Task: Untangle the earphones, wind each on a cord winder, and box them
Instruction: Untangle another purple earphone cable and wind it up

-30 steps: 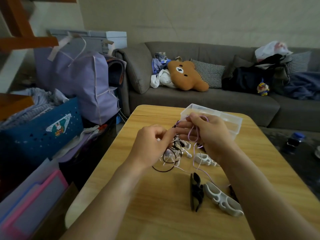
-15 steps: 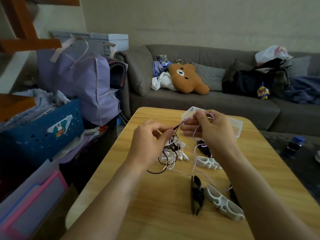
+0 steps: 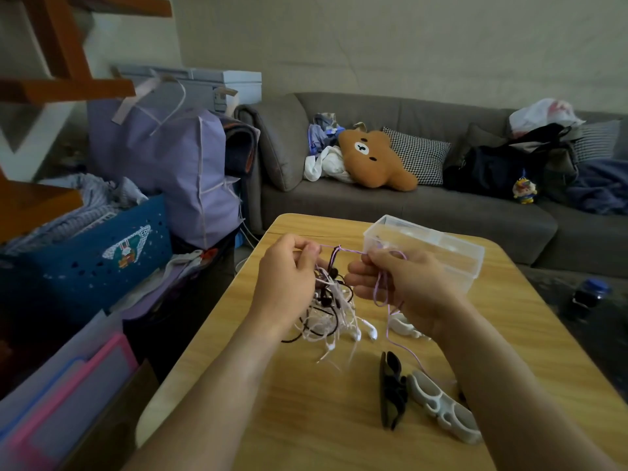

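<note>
The earphones (image 3: pixel 328 309) hang in a tangle over the table (image 3: pixel 306 419), their purple cord (image 3: pixel 350 250) pinched taut between the left hand (image 3: pixel 287 278) and right hand (image 3: pixel 401 283), so a harder pull would likely tighten the knot (image 3: pixel 337 249).

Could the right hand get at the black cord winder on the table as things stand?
Probably not yet: the right hand pinches the purple cord. Otherwise the black cord winder lies uncovered on the table, beside the white winder.
</note>
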